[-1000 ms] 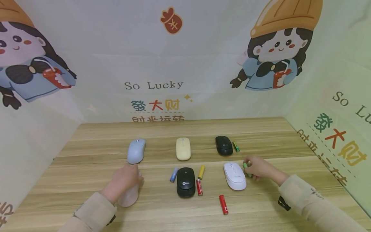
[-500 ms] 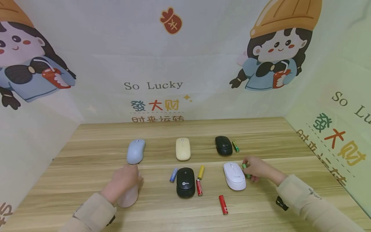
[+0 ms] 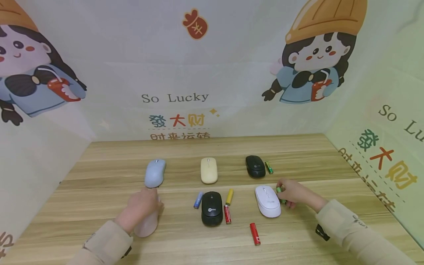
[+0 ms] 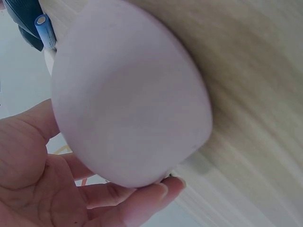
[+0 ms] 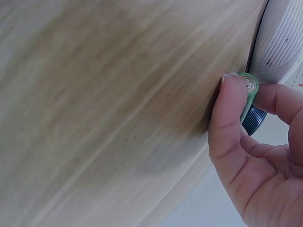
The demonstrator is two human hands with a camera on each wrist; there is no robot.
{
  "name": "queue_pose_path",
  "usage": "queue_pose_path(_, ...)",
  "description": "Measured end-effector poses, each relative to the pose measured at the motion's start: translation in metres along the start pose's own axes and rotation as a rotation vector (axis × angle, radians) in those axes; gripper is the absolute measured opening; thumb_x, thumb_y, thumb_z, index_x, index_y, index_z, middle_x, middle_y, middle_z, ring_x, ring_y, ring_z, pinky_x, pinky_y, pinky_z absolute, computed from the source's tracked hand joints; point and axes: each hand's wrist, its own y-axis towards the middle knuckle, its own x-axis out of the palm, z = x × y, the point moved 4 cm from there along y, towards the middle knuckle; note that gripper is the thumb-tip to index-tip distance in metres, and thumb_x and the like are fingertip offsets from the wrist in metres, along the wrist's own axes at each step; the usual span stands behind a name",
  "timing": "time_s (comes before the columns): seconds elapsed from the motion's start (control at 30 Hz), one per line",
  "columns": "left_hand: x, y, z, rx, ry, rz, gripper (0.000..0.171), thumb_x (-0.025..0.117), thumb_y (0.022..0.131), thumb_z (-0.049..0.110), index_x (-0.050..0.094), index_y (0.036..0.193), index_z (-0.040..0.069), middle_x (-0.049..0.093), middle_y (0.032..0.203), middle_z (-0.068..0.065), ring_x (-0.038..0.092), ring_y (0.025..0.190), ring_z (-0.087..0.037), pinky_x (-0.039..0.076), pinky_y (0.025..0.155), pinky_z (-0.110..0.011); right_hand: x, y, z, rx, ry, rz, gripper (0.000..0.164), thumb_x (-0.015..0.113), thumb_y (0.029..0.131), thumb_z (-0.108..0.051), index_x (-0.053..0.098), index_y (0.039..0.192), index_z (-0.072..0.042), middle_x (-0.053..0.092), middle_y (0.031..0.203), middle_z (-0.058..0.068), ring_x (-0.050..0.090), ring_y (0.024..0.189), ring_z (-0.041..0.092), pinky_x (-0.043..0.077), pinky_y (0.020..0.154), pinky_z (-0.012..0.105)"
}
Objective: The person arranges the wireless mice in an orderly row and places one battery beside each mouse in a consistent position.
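My left hand (image 3: pixel 140 204) grips a pale pink mouse (image 3: pixel 147 225) near the front left of the table. The left wrist view shows its smooth rounded back (image 4: pixel 132 94), with thumb and fingers curled along its edges. On the right, thumb and fingertips of my right hand (image 3: pixel 296 193) pinch a green battery (image 5: pixel 248 86) close beside a white mouse (image 3: pixel 267 201). One end of that battery faces the right wrist camera; part of its body is behind the fingers. A blue mouse (image 3: pixel 155 173) lies just beyond my left hand.
A cream mouse (image 3: pixel 209 170) and a black mouse (image 3: pixel 255 166) with a green battery (image 3: pixel 269 168) lie farther back. Around the central black mouse (image 3: pixel 212 208) are blue (image 3: pixel 198 200), yellow (image 3: pixel 229 197) and red batteries (image 3: pixel 227 214). Another red battery (image 3: pixel 255 233) lies nearer the front.
My right hand and sleeve have shifted slightly left with the green battery, closer to the white mouse. My left hand holds still on the pink mouse.
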Motion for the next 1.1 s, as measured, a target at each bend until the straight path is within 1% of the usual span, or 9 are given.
queue_pose_path(0.2,0.0,-0.001,-0.001,0.014,0.003,0.008,0.026,0.066,0.08,0.023,0.057,0.086,-0.001,0.057,0.072,-0.013,0.056,0.064,-0.025,0.048,0.055,-0.039,0.0,0.0,0.0,-0.001,0.008,-0.004,0.028,0.053,0.082,-0.007,0.048,0.107,0.004,0.053,0.065,0.008,0.054,0.047,0.013,0.049,0.044,0.027)
queue_pose_path(0.33,0.0,-0.001,0.0,0.015,0.011,0.005,0.028,0.066,0.08,0.023,0.057,0.088,-0.002,0.057,0.073,-0.014,0.056,0.065,-0.025,0.048,0.056,-0.04,-0.003,-0.003,-0.002,0.0,0.004,-0.013,0.036,0.052,0.085,-0.009,0.045,0.116,0.008,0.054,0.067,0.009,0.054,0.048,0.014,0.049,0.045,0.027)
queue_pose_path(0.47,0.0,0.0,0.001,0.015,0.009,0.009,0.028,0.067,0.079,0.023,0.057,0.087,-0.002,0.058,0.073,-0.014,0.056,0.065,-0.025,0.048,0.055,-0.04,-0.011,-0.007,-0.004,-0.023,-0.021,-0.021,0.044,0.051,0.09,-0.014,0.04,0.124,0.012,0.053,0.061,0.007,0.052,0.045,0.012,0.048,0.044,0.027)
queue_pose_path(0.57,0.0,0.0,0.001,0.021,0.011,0.017,0.028,0.067,0.079,0.023,0.057,0.086,-0.002,0.057,0.073,-0.014,0.056,0.064,-0.025,0.048,0.055,-0.039,-0.02,-0.01,-0.01,-0.043,-0.051,0.003,0.046,0.05,0.091,-0.016,0.039,0.125,0.012,0.05,0.057,0.005,0.045,0.042,0.009,0.044,0.042,0.024)
queue_pose_path(0.67,0.0,0.0,0.001,0.027,0.009,0.017,0.027,0.066,0.079,0.023,0.057,0.084,-0.001,0.056,0.071,-0.013,0.055,0.062,-0.024,0.048,0.054,-0.039,-0.028,-0.014,-0.021,-0.077,-0.089,0.057,0.043,0.051,0.091,-0.016,0.042,0.125,0.009,0.053,0.062,0.006,0.04,0.042,0.009,0.038,0.042,0.022)
queue_pose_path(0.77,0.001,0.0,0.0,0.027,0.003,0.015,0.026,0.066,0.079,0.023,0.057,0.083,-0.001,0.055,0.07,-0.012,0.055,0.061,-0.023,0.047,0.053,-0.038,-0.029,-0.022,-0.041,-0.173,-0.144,0.107,0.039,0.055,0.089,-0.014,0.049,0.12,0.008,0.055,0.069,0.006,0.043,0.049,0.01,0.037,0.045,0.023)
queue_pose_path(0.87,0.002,0.001,-0.001,0.026,-0.001,0.011,0.026,0.066,0.08,0.023,0.056,0.083,-0.001,0.055,0.069,-0.011,0.054,0.061,-0.023,0.047,0.053,-0.038,-0.018,-0.03,-0.063,-0.276,-0.186,0.116,0.034,0.059,0.086,-0.012,0.054,0.114,0.007,0.054,0.069,0.004,0.045,0.056,0.011,0.039,0.048,0.024)
queue_pose_path(0.93,0.002,0.001,-0.001,0.025,-0.005,0.011,0.025,0.066,0.079,0.022,0.056,0.082,-0.001,0.055,0.069,-0.011,0.054,0.06,-0.022,0.047,0.053,-0.038,-0.004,-0.036,-0.075,-0.305,-0.197,0.086,0.031,0.06,0.085,-0.01,0.056,0.111,0.004,0.051,0.065,0.001,0.044,0.055,0.011,0.037,0.048,0.023)
queue_pose_path(1.1,0.001,0.001,-0.002,0.018,-0.012,0.003,0.024,0.066,0.078,0.022,0.057,0.082,0.0,0.055,0.07,-0.011,0.054,0.061,-0.023,0.047,0.053,-0.039,0.038,-0.05,-0.091,-0.272,-0.214,-0.065,0.029,0.063,0.081,-0.009,0.058,0.108,0.0,0.049,0.059,-0.002,0.039,0.051,0.01,0.031,0.046,0.022)
